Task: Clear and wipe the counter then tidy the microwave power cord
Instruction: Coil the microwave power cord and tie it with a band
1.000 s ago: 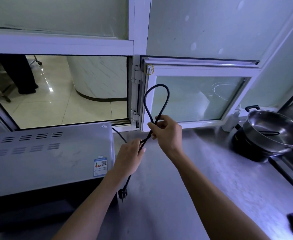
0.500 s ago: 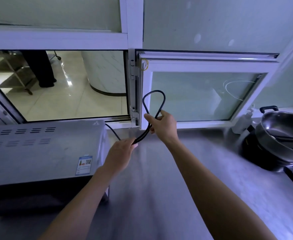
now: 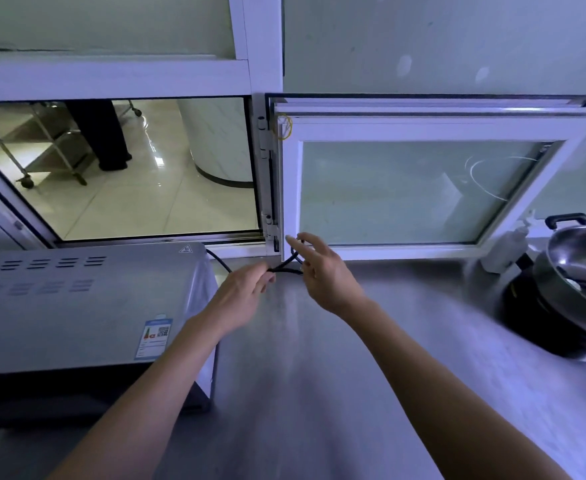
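At the back of the counter (image 3: pixel 319 393), just beside the microwave (image 3: pixel 87 299) and under the window frame, the left hand (image 3: pixel 239 299) pinches the folded power cord (image 3: pixel 286 268), while the right hand (image 3: pixel 322 271) hovers at the small loop with fingers spread and relaxed, seemingly gripping nothing. To finish well, I would keep the pinch firm so the folds stay together, lay the bundle flat close behind the microwave, and avoid tugging where the cord enters the casing.

Dim, bluish indoor light; the brightest area is the lit floor (image 3: pixel 139 202) beyond the open hatch. Wide-angle bending warps the edges, and the pan (image 3: pixel 582 271) at right blurs.
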Demonstrator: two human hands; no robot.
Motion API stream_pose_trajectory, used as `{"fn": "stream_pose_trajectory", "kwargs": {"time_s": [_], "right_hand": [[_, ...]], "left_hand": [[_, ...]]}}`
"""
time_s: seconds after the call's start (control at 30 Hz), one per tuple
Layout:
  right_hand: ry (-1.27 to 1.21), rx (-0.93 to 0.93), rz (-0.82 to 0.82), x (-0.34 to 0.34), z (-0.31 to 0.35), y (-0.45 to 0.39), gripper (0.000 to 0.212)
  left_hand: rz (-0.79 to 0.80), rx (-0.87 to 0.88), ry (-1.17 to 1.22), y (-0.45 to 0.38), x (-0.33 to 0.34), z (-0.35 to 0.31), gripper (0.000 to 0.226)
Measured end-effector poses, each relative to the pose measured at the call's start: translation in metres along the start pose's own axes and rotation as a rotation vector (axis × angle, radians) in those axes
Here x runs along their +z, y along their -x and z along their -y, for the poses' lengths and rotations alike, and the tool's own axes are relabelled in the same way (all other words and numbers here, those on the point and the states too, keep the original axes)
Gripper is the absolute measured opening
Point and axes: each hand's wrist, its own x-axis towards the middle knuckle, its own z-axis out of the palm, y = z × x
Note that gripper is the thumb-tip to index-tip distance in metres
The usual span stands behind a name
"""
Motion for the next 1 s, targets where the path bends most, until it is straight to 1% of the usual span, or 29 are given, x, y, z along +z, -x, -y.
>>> {"fn": "stream_pose_trajectory", "kwargs": {"time_s": [0.1, 0.2, 0.33, 0.37, 0.47, 0.53, 0.67, 0.77, 0.87, 1.0], "right_hand": [[0.019, -0.023, 0.025, 0.005, -0.008, 0.003, 0.059], [0.113, -0.037, 0.005, 0.008, -0.014, 0.002, 0.047], [0.157, -0.018, 0.01, 0.01, -0.019, 0.001, 0.012], [0.156, 0.004, 0.019, 0.011, -0.018, 0.002, 0.009], [0.176, 0.044, 0.045, 0.014, -0.016, 0.003, 0.009], [0.147, 0.073, 0.043, 0.012, -0.014, 0.002, 0.011], [0.033, 0.165, -0.031, 0.002, -0.012, -0.004, 0.011], [-0.013, 0.175, -0.134, -0.007, -0.011, -0.011, 0.009], [-0.03, 0.16, -0.174, -0.009, -0.009, -0.018, 0.009], [-0.08, 0.197, -0.234, 0.002, -0.009, -0.024, 0.009]], "left_hand": [[0.0, 0.003, 0.026, -0.003, 0.002, 0.002, 0.021], [-0.019, 0.006, 0.07, -0.008, 0.003, 0.005, 0.023], [-0.034, 0.013, 0.118, -0.014, 0.008, 0.005, 0.02], [-0.045, 0.011, 0.133, -0.015, 0.011, 0.004, 0.022], [-0.078, -0.039, 0.213, -0.02, 0.016, 0.003, 0.019], [-0.1, -0.047, 0.259, -0.023, 0.015, 0.001, 0.016], [-0.145, -0.037, 0.346, -0.028, 0.01, -0.007, 0.016], [-0.13, -0.046, 0.238, -0.028, 0.009, 0.01, 0.02], [-0.094, -0.085, 0.122, -0.029, 0.008, 0.029, 0.026], [-0.165, -0.131, 0.187, -0.033, 0.003, 0.024, 0.032]]}}
